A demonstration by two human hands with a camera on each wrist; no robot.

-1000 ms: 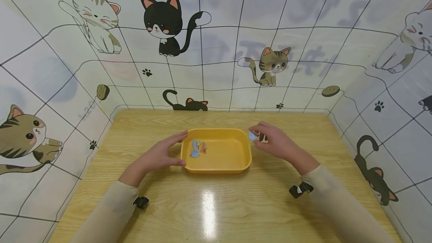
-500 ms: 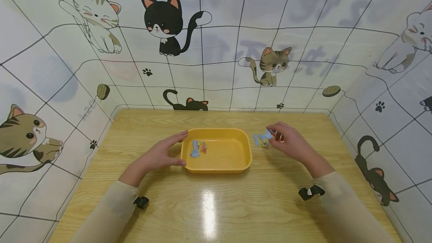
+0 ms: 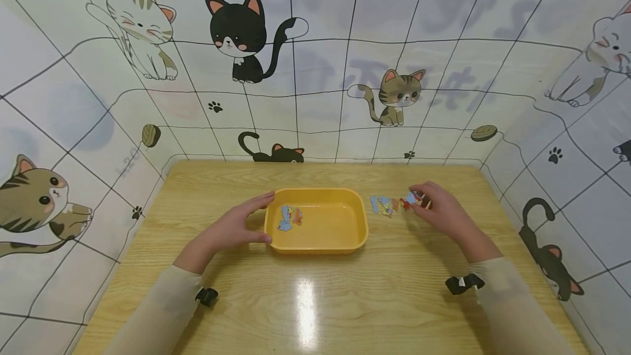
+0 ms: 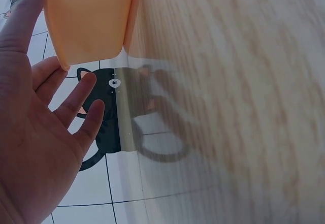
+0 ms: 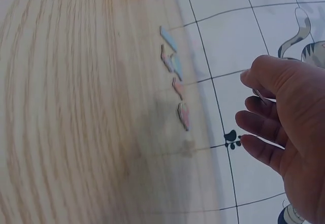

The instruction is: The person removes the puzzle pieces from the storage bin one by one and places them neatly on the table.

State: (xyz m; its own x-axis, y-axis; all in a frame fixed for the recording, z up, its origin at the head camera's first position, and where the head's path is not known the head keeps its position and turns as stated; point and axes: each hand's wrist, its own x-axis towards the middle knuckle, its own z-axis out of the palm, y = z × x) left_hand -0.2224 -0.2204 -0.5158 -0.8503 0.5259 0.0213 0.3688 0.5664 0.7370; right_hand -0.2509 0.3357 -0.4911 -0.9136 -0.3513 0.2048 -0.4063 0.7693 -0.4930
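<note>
In the head view my left hand holds the left end of the yellow tray, thumb at the near corner and fingertips at the far one. Its lower fingers are loose in the left wrist view. My right hand, right of the tray, pinches small flat blue-and-red cutout pieces; how many is hidden. Just left of it several cutouts lie in a row on the table: a blue strip, a blue-yellow piece, an orange piece and a red piece.
Inside the tray, at its left, lie a blue cutout and an orange cutout. The wooden table meets cat-printed walls at the back and sides.
My right hand has moved right, away from the tray, leaving a row of cutouts on the table while still pinching some. The left hand and tray have stayed put.
</note>
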